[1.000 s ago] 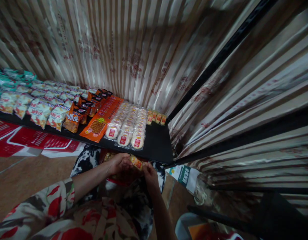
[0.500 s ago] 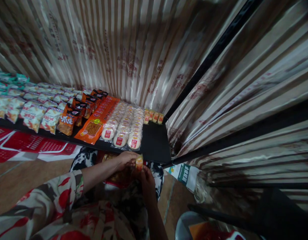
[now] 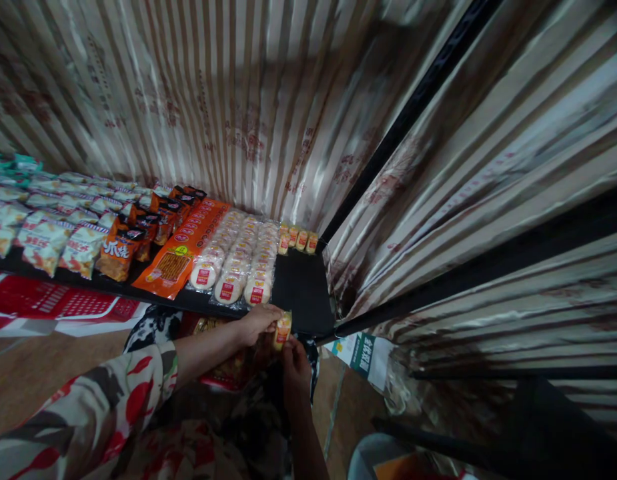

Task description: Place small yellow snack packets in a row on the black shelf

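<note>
A small yellow snack packet (image 3: pixel 282 332) with a red-orange label is held between both hands, just off the front edge of the black shelf (image 3: pixel 301 287). My left hand (image 3: pixel 259 325) has its fingers closed on the packet's left side. My right hand (image 3: pixel 295 360) pinches its lower right edge. Similar small yellow packets (image 3: pixel 301 240) stand in a group at the shelf's back right corner. Beside them run rows of round white wrapped crackers (image 3: pixel 228 290). Below my left forearm, a red container or bag (image 3: pixel 228 373) with yellowish contents is partly hidden on my lap.
Left along the shelf lie a flat orange snack bag (image 3: pixel 171 267), orange-black bags (image 3: pixel 117 253) and pale bags (image 3: pixel 45 240). A dark post (image 3: pixel 388 150) rises at the right corner before a striped curtain (image 3: pixel 188 100). Red baskets (image 3: pixel 68 297) and a grey bin (image 3: pixel 361 453) sit lower.
The view has shifted slightly, so the shelf goods appear further left and lower. The packet stays in both hands and now shows more of its labelled face.
</note>
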A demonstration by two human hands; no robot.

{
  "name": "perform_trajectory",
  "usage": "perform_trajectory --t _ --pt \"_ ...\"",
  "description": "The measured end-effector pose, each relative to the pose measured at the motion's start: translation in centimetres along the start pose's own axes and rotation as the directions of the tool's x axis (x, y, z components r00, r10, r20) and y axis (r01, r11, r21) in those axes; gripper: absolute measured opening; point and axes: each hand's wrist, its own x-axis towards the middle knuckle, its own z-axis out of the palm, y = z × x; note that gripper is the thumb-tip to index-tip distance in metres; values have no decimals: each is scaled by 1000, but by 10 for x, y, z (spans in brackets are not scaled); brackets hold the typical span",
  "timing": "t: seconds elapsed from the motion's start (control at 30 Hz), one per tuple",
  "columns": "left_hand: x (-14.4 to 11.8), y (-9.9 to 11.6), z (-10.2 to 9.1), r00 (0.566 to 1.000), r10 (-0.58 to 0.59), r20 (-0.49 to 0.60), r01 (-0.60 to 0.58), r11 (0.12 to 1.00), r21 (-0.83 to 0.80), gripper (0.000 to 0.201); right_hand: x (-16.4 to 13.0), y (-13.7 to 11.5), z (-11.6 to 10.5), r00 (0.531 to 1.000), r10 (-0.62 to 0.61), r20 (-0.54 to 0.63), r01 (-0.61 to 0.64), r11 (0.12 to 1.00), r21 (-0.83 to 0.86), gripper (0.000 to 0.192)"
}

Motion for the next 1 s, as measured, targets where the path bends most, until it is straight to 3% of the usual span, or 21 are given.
perform_trajectory --t 0.1,0.27,0.47,0.6,0.8,1.0 --pt "3 5 7 999 -5 -32 4 1000 -28 10 6 -5 -3 999 -41 0 41 999 -19 46" --pt "6 12 15 997 54 -54 -57 997 -60 21 19 -10 -9 992 -108 -61 101 989 -106 46" --pt "6 25 25 993 82 -80 -94 982 -161 10 40 -20 -13 989 -142 -40 135 981 -142 44" --pt "8 32 30 990 98 -97 -118 967 -227 15 54 -30 -12 985 -167 -32 161 975 -150 40" --pt "11 42 37 979 164 -118 -178 977 -118 18 80 -34 -7 980 -191 -60 174 962 -211 41" --pt "30 47 42 961 202 -191 -209 978 -18 17 104 -28 -1 953 -272 -135 189 880 -435 52"
